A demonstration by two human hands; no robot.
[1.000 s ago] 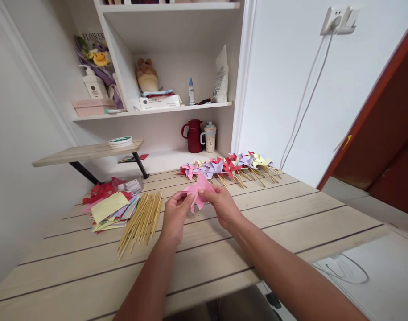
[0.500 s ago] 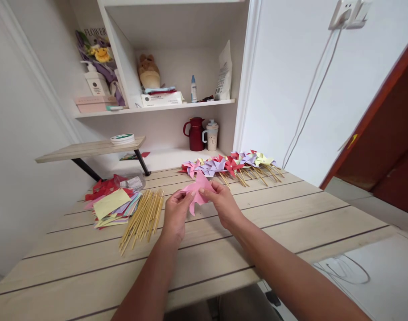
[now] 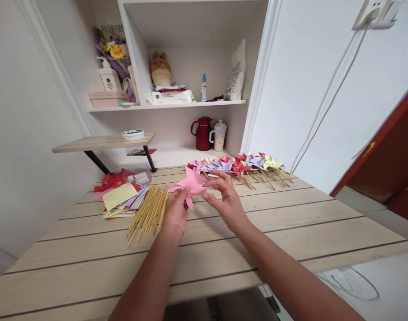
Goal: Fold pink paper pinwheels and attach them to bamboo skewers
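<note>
Pink folded paper pinwheel (image 3: 191,183) is pinched in the left hand (image 3: 175,213), stickless; right hand (image 3: 225,200) fingers spread beside it. Finished pinwheels (image 3: 239,166) and spare bamboo sticks (image 3: 148,214) lie on the bench (image 3: 290,223).

Both my bare forearms reach forward from the bottom of the frame and converge toward the centre. My left hand (image 3: 175,213) is seen from the back, its fingers curled in and closed in a pinch at the fingertips. My right hand (image 3: 225,199) sits just beside it, wrist slightly cocked, its fingers (image 3: 220,174) loosely spread and half extended, thumb pointing toward the left hand. The two hands are close together, not touching.
</note>
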